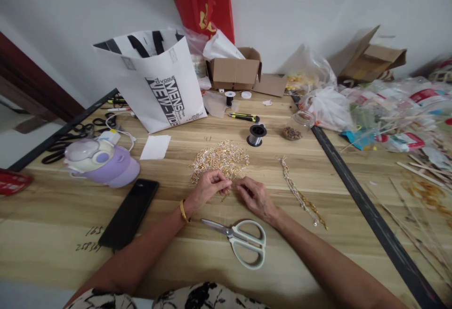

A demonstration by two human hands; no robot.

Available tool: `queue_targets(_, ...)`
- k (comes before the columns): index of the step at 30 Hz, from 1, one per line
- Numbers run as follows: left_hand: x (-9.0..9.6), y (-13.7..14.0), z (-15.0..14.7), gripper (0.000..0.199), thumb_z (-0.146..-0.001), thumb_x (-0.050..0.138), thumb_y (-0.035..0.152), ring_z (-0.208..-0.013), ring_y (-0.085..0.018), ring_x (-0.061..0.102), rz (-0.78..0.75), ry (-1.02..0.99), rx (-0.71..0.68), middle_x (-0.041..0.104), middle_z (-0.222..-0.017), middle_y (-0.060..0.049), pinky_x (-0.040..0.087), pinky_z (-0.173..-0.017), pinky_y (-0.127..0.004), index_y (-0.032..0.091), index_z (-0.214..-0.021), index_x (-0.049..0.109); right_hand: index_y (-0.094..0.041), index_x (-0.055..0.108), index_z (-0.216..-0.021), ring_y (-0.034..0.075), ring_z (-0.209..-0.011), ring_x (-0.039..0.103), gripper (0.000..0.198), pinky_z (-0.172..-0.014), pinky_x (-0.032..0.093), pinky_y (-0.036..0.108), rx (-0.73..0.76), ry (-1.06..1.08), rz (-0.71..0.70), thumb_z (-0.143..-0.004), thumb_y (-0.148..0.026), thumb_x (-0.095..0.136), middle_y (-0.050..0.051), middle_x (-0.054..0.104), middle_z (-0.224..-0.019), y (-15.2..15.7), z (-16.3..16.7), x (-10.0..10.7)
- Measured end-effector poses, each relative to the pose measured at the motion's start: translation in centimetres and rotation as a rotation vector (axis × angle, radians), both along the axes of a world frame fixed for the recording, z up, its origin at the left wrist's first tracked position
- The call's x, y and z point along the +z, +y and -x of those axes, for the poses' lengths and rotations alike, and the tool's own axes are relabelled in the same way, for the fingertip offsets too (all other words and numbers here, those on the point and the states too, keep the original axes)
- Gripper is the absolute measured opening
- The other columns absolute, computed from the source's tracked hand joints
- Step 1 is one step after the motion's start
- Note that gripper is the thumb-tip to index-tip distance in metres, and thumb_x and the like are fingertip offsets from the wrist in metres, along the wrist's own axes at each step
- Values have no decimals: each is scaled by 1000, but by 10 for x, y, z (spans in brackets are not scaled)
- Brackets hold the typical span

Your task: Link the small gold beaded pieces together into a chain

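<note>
My left hand (211, 187), with a gold bracelet on the wrist, is closed in a pinch at the near edge of a pile of gold and clear beads (221, 156). A bit of gold shows under its fingertips, too small to make out. Just right of it, my right hand (257, 198) is also pinched, fingertips close to the left ones; what it holds is hidden. White-handled scissors (249, 244) lie between my forearms, blades pointing left. Silver and gold beaded strands (300, 196) rest on the wooden table to the right of my right hand.
Behind the beads stand a wire spool (256, 135), a yellow-black utility knife (243, 117) and a jar of small beads (292, 133). Leftward are a black phone (130, 212), a purple bottle-like item (102, 162) and a white bag (162, 83). Plastic bottles (423, 96) crowd the right.
</note>
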State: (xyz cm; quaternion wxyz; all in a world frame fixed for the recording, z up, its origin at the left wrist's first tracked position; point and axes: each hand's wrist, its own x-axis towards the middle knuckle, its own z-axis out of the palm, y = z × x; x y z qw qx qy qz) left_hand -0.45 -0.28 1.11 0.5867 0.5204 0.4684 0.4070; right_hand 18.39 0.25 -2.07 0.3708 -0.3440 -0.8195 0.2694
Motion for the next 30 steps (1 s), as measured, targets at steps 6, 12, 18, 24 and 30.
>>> queue_targets(6,-6,0,-3,37,-67,73,45,-52,-9,56,-19,27,21,60,-56,1,46,-53,-21,13,-65,54,-18,57,-87,16,-71,54,14,-65,45,28,78,99,-27,-92,-20,43,6,58,-77,-1,0,9)
queue_targets(12,-8,-1,-3,35,-70,70,45,-57,-11,58,-24,22,-22,62,-60,0,49,-58,-23,13,-67,56,-18,58,-80,17,-75,57,14,-64,48,29,51,233,155,-88,-28,54,8,62,-83,0,2,10)
queue_targets(18,-10,0,-4,32,-72,69,43,-61,-12,60,-26,25,-35,64,-63,-2,49,-60,-24,12,-68,58,-18,52,-71,12,-61,56,23,-52,46,24,118,484,459,-83,-35,60,4,60,-76,-6,11,11)
queue_targets(24,-7,-1,-4,30,-72,69,39,-61,-12,56,-63,36,-33,62,-65,-2,45,-59,-23,13,-64,57,-17,52,-77,11,-57,59,27,-49,48,22,116,491,669,-82,-41,62,2,62,-66,-6,10,10)
queue_targets(30,-3,-3,-5,24,-71,70,31,-77,-16,58,-141,70,-27,63,-81,-5,45,-72,-26,13,-60,59,-16,59,-88,9,-50,56,31,-47,48,21,126,482,740,-78,-44,65,1,63,-66,-3,10,4)
